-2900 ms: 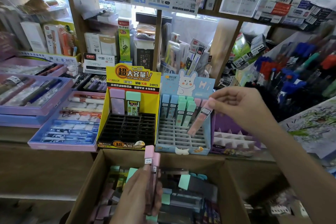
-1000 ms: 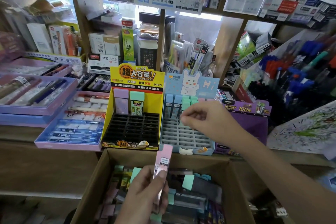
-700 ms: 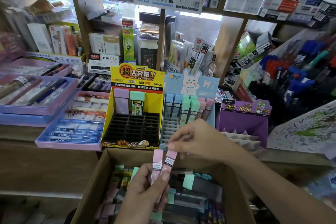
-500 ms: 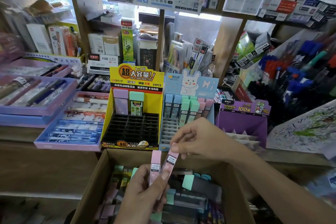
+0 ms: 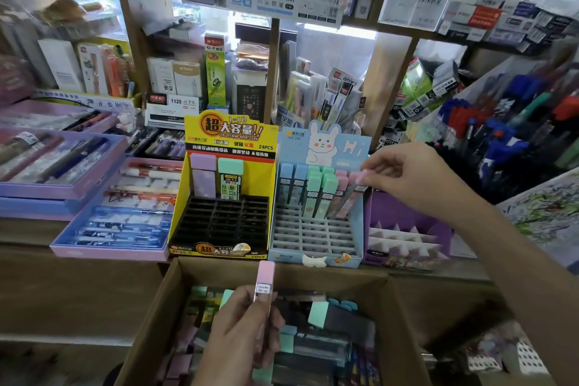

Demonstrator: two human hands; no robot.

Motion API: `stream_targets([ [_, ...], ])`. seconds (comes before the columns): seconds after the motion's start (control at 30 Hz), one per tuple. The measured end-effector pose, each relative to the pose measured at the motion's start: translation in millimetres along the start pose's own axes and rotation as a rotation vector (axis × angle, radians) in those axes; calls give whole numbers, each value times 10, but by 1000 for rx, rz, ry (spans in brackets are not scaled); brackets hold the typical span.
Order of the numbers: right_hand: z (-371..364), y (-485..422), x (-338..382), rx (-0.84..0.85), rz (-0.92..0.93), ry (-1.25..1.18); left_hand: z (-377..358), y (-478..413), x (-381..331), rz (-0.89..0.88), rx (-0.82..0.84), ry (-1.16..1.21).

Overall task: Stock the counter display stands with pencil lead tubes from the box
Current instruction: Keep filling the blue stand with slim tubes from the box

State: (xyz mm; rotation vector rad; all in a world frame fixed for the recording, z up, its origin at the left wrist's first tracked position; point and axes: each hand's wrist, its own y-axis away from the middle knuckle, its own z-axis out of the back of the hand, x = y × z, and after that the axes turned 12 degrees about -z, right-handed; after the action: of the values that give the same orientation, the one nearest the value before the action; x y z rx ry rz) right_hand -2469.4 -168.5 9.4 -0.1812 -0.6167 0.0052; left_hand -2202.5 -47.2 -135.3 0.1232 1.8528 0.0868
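Right hand (image 5: 407, 175): thumb and forefinger pinched on the cap of a pink lead tube (image 5: 352, 197), which stands tilted at the right end of the back rows of the blue rabbit display stand (image 5: 316, 257); blue, green and pink tubes stand just left of it, grid slots below the hand unfilled. Left hand (image 5: 247, 332): closed around a second pink tube (image 5: 264, 288), held upright above the open cardboard box (image 5: 150, 323) of mixed tubes. Yellow display stand (image 5: 194, 197): up and left of the left hand, holding one purple and one green-capped tube at its back.
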Motion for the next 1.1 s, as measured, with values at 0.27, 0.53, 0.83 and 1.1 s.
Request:
stream_targets([
  [0.27,-97,-135,-171,-57,29,136,21,-5,28,6,-6,6],
  [0.53,-114,-154,-225,-26,46,236,33,-42,84,7,11,-4],
  [0.83,-305,-248,-258,-191,127,405,38,-49,90,3,12,15],
  [1.1,-446,-303,-351,-265,188,485,39,-44,51,30,-3,-18],
])
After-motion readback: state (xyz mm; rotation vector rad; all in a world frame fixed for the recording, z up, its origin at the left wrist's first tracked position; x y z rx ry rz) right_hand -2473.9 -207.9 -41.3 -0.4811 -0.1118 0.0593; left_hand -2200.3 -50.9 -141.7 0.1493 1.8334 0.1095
